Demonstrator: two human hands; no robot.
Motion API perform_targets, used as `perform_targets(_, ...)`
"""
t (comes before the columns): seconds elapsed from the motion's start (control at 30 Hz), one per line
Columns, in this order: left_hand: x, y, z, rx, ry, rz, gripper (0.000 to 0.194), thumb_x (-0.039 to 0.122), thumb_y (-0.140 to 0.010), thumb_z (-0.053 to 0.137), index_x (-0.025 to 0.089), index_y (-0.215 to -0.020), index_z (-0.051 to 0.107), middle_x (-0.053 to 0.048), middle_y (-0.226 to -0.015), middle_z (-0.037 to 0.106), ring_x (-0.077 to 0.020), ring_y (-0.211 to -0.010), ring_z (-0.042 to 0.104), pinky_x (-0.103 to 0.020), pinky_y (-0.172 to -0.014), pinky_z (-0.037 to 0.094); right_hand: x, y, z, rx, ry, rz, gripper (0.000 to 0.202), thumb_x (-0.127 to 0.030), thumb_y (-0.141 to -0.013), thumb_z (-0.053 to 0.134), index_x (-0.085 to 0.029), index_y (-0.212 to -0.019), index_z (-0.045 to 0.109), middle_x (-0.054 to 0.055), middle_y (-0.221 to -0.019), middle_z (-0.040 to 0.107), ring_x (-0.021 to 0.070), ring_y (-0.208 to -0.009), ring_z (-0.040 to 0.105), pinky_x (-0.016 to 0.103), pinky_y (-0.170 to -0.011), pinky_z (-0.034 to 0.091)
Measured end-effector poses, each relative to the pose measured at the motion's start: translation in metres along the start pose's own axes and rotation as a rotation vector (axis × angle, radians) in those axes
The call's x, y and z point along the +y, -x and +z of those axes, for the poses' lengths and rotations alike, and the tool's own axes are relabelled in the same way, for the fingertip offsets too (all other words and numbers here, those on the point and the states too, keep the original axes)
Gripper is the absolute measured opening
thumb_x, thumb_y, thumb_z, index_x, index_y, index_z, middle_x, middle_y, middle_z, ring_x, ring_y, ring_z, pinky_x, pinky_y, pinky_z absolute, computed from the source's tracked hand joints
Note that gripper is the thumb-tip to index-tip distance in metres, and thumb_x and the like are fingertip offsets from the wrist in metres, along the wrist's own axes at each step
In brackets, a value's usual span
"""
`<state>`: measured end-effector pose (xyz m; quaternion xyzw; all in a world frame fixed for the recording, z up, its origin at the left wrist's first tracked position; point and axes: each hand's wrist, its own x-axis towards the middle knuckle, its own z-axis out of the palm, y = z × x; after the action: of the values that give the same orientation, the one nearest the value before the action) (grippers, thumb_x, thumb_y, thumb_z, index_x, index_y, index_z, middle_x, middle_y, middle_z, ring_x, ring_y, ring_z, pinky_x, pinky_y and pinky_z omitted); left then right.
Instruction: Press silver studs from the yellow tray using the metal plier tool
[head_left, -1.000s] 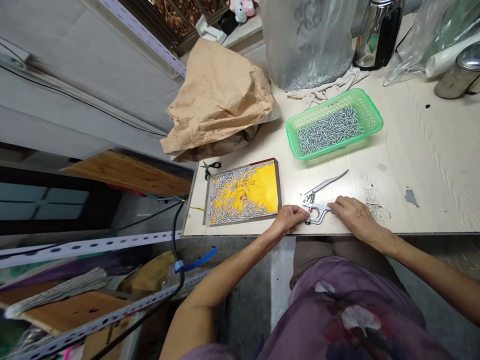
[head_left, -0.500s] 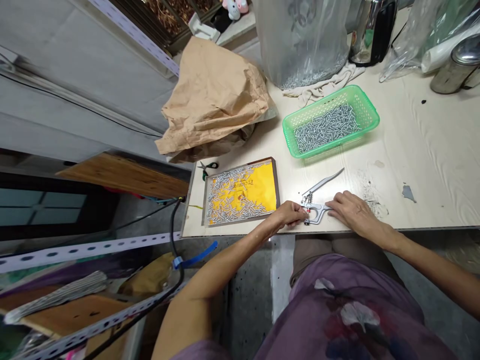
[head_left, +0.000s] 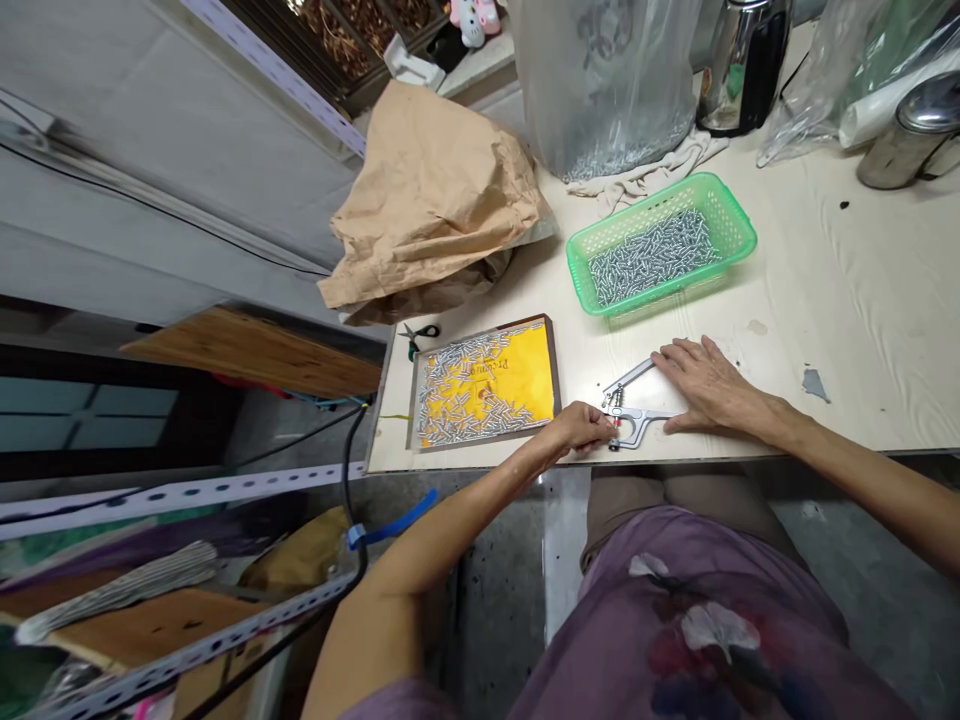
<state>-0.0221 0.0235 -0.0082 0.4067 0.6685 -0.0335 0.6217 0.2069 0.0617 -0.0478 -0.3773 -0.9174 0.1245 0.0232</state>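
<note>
A grey metal plier-like hand tool (head_left: 637,428) with a coil spring between its two spread handles lies at the table's front edge. My right hand (head_left: 709,390) spans the handles, fingers over the upper one and thumb against the lower one. At the tool's head, by a small red spot, my left hand (head_left: 585,428) is closed in a pinch; what lies between its fingertips is too small to make out. Left of it lies a shallow tray (head_left: 556,365) with a yellow bottom and many small silver metal pins (head_left: 454,410).
A green plastic basket (head_left: 586,288) of silver pins stands behind the tool. Farther back are a crumpled brown paper bag (head_left: 442,200), a clear plastic bag (head_left: 607,90), a kettle (head_left: 739,70) and a metal mug (head_left: 900,140). Small scissors (head_left: 416,338) lie by the tray.
My right hand has spread from the lower handle up onto the upper handle, which has swung down a little towards the lower one. My left hand stays at the tool's head.
</note>
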Motion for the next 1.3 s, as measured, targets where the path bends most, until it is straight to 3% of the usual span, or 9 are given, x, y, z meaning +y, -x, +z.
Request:
perform_targets(0.3,-0.003,0.001,0.002,0.009,0.001,0.003,0.025,0.023,-0.074,0.068,0.016,-0.056,0.052,0.01,-0.035,0.041,-0.0037,-0.032,0.032,-0.018,-0.037,0.021,-0.004,-0.002,-0.005,0.022,0.01,-0.005,0.084,-0.057,-0.071,0.071,-0.009,-0.135,0.046,0.02,-0.122,0.058,0.0361,-0.113,0.048,0.058,-0.105,0.026)
perform_targets(0.57,-0.013,-0.002,0.004,0.023,-0.083,0.041,0.032,0.034,-0.078,0.065,0.016,-0.055,0.053,0.008,-0.036,0.039,-0.0053,-0.035,0.032,-0.02,-0.04,0.023,-0.011,0.002,-0.006,0.043,0.025,-0.02,0.053,-0.043,-0.077,0.071,-0.013,-0.118,0.058,0.015,-0.111,0.061,0.0312,-0.103,0.051,0.05,-0.099,0.03)
perform_targets(0.67,-0.016,0.006,0.006,0.255,-0.333,0.175,0.031,0.037,-0.08,0.065,0.014,-0.059,0.06,0.004,-0.046,0.049,-0.0085,-0.047,0.045,-0.021,-0.049,0.032,-0.013,0.003,-0.007,0.04,0.029,-0.009,0.05,-0.041,-0.078,0.071,-0.012,-0.117,0.059,0.015,-0.109,0.061,0.0307,-0.102,0.051,0.048,-0.098,0.031)
perform_targets(0.73,-0.017,0.012,0.01,0.467,-0.498,0.336,0.024,0.034,-0.083,0.064,0.014,-0.07,0.066,-0.001,-0.064,0.062,-0.0126,-0.063,0.055,-0.023,-0.059,0.04,-0.014,0.004,-0.008,0.038,0.041,-0.008,0.05,-0.04,-0.078,0.072,-0.011,-0.117,0.058,0.015,-0.108,0.062,0.0306,-0.101,0.051,0.048,-0.098,0.031)
perform_targets(0.8,-0.015,0.014,0.017,0.574,-0.619,0.518,0.019,0.033,-0.087,0.062,0.016,-0.083,0.069,-0.006,-0.084,0.067,-0.0175,-0.081,0.06,-0.028,-0.071,0.047,-0.015,0.004,-0.008,0.043,0.054,-0.01,0.05,-0.04,-0.078,0.072,-0.011,-0.116,0.059,0.015,-0.107,0.062,0.0306,-0.1,0.051,0.048,-0.098,0.031)
perform_targets(0.9,-0.009,0.003,0.031,0.569,-0.78,0.763,0.025,0.036,-0.086,0.065,0.018,-0.103,0.065,-0.01,-0.109,0.065,-0.0237,-0.102,0.058,-0.037,-0.087,0.05,-0.017,0.004,-0.006,0.055,0.062,-0.011,0.049,-0.039,-0.079,0.071,-0.011,-0.116,0.058,0.016,-0.107,0.062,0.0309,-0.1,0.052,0.047,-0.097,0.032)
perform_targets(1.0,0.0,-0.018,0.038,0.552,-0.867,0.878,0.045,0.039,-0.085,0.066,0.016,-0.122,0.054,-0.015,-0.129,0.057,-0.0277,-0.115,0.053,-0.043,-0.096,0.048,-0.018,0.005,-0.002,0.064,0.066,0.0,0.049,-0.04,-0.08,0.069,-0.01,-0.118,0.058,0.016,-0.107,0.062,0.0316,-0.101,0.052,0.049,-0.098,0.032)
perform_targets(1.13,0.006,-0.032,0.036,0.458,-0.925,0.887,0.056,0.039,-0.085,0.065,0.016,-0.131,0.044,-0.016,-0.131,0.054,-0.0284,-0.113,0.054,-0.045,-0.096,0.047,-0.011,0.007,-0.002,0.054,0.031,-0.04,0.055,-0.046,-0.079,0.07,-0.012,-0.121,0.056,0.016,-0.112,0.061,0.0315,-0.102,0.053,0.046,-0.095,0.036)
perform_targets(1.3,0.012,-0.026,0.034,0.439,-0.998,0.794,0.071,0.043,-0.08,0.07,0.014,-0.137,0.038,-0.015,-0.124,0.054,-0.0298,-0.111,0.053,-0.045,-0.092,0.048,-0.004,0.011,-0.014,-0.023,0.069,-0.003,0.064,-0.044,-0.072,0.076,-0.01,-0.121,0.055,0.018,-0.111,0.062,0.0323,-0.1,0.054,0.041,-0.086,0.041)
